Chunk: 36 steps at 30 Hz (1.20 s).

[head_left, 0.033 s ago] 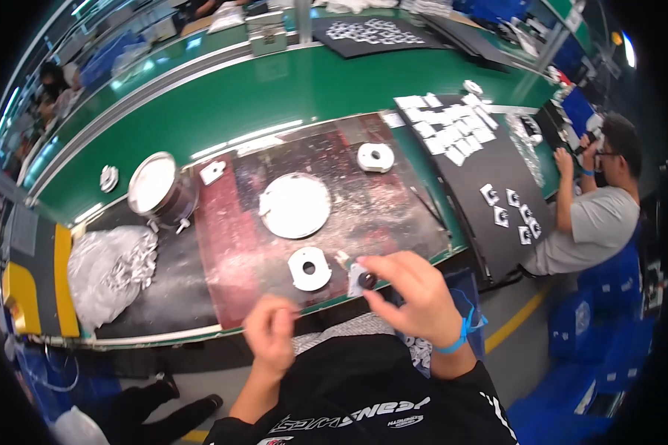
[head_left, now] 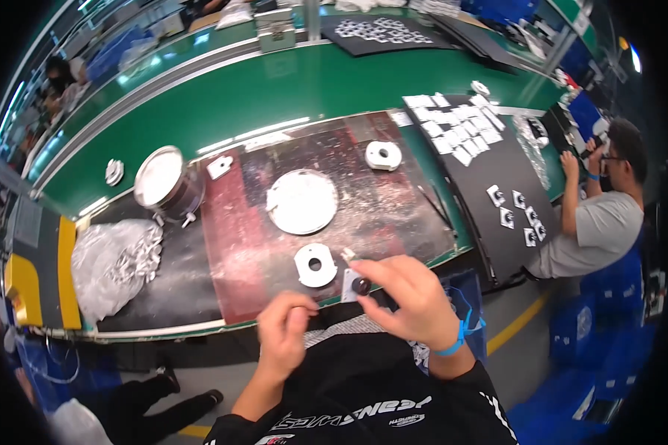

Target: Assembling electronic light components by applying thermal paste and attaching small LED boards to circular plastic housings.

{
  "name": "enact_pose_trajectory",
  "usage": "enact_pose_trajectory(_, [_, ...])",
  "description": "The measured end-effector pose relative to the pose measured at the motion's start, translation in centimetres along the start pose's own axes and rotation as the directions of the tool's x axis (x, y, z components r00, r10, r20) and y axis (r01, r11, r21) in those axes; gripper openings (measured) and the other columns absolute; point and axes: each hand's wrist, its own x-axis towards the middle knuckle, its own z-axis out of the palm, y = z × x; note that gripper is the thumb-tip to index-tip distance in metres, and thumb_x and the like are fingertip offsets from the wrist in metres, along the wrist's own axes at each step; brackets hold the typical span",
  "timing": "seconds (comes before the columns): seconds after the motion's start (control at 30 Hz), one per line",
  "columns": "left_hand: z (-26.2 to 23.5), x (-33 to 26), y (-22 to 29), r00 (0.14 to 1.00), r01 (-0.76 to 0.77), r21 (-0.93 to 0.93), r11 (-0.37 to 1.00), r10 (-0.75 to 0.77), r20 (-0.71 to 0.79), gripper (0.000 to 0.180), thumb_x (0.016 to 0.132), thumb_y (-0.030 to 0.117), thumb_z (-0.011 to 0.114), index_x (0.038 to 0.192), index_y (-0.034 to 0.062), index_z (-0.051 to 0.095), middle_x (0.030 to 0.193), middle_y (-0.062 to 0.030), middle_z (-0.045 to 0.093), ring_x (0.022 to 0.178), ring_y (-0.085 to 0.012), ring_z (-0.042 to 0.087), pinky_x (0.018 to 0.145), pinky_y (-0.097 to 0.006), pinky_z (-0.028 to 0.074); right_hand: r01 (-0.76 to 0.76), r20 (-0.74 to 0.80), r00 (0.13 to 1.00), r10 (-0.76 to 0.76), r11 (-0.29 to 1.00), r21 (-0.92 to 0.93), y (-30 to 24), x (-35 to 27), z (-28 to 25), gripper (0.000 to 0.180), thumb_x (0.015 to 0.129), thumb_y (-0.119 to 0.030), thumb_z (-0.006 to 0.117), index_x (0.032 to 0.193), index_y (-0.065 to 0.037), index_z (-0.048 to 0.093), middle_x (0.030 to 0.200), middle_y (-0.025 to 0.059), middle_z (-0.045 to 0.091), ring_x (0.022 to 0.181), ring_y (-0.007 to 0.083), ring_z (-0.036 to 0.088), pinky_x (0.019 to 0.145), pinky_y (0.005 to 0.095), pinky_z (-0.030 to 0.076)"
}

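Note:
My right hand pinches a small white square plate with a black round part on it, just above the near edge of the red work mat. My left hand is curled shut below the mat's edge, with nothing visible in it. A white ring-shaped part lies flat on the mat between the two hands, closest to my right fingertips. Farther back on the mat rest a round white disc and a second white ring part.
A round metal tin and a clear bag of small white parts sit at the left. A black mat with several white pieces lies at the right, where a seated person works. Behind runs a green conveyor belt.

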Motion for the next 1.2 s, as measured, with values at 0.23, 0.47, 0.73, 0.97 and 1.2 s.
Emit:
enact_pose_trajectory(0.23, [0.4,-1.6,0.6,1.000,-0.001,0.188,0.982,-0.004,0.028,0.025,0.105,0.014,0.058,0.088,-0.0031,0.065,0.078,-0.0109,0.065,0.073,-0.0204,0.064,0.069,-0.032,0.050,0.107,0.128,0.986,-0.110,0.994,0.029,-2.0,0.8,2.2,0.056,0.072,-0.008,0.086,0.127,-0.011,0.072,0.095,0.0054,0.069,0.080,0.0254,0.066,0.070,0.0370,0.051])
enact_pose_trajectory(0.47, [3.3,-3.5,-0.5,0.931,0.316,-0.650,0.691,-0.356,0.075,0.036,0.114,0.033,0.047,0.100,0.0034,0.062,0.091,-0.0028,0.066,0.080,-0.0076,0.060,0.076,-0.024,0.051,0.020,-0.024,1.000,-0.010,0.875,0.484,0.1,-1.4,4.4,0.060,0.074,-0.012,0.092,0.128,-0.001,0.067,0.126,0.0172,0.069,0.114,0.0319,0.069,0.099,0.0387,0.055])
enact_pose_trajectory(0.73, [4.5,-3.4,-1.7,0.916,0.399,-0.556,0.729,-0.350,0.198,0.033,0.114,0.029,0.047,0.096,0.0045,0.061,0.089,0.0013,0.059,0.079,-0.0064,0.050,0.074,-0.024,0.044,-0.052,-0.055,0.966,0.251,0.401,0.915,2.0,-5.0,9.8,0.065,0.084,-0.008,0.085,0.142,-0.001,0.056,0.135,0.0232,0.063,0.128,0.0345,0.063,0.103,0.0468,0.056])
enact_pose_trajectory(0.97, [1.4,-0.5,-2.1,0.989,-0.075,0.112,0.991,0.089,-0.121,0.019,0.096,0.017,0.073,0.095,0.0004,0.064,0.092,-0.0087,0.063,0.081,-0.0208,0.060,0.076,-0.031,0.047,-0.142,0.150,0.920,0.363,-0.050,0.989,2.7,-1.9,8.5,0.081,0.084,-0.019,0.090,0.149,-0.003,0.043,0.130,0.0268,0.066,0.121,0.0352,0.068,0.105,0.0466,0.056])
enact_pose_trajectory(1.2, [-1.6,4.7,-4.9,0.978,-0.188,0.462,0.867,0.119,0.174,0.080,0.068,0.026,0.094,0.137,0.0033,0.060,0.127,-0.0157,0.066,0.118,-0.0362,0.059,0.103,-0.046,0.049,-0.397,0.340,0.908,0.243,0.242,0.885,6.0,1.2,7.2,0.079,0.080,-0.008,0.089,0.144,0.001,0.045,0.132,0.0269,0.066,0.120,0.0357,0.069,0.105,0.0469,0.057])
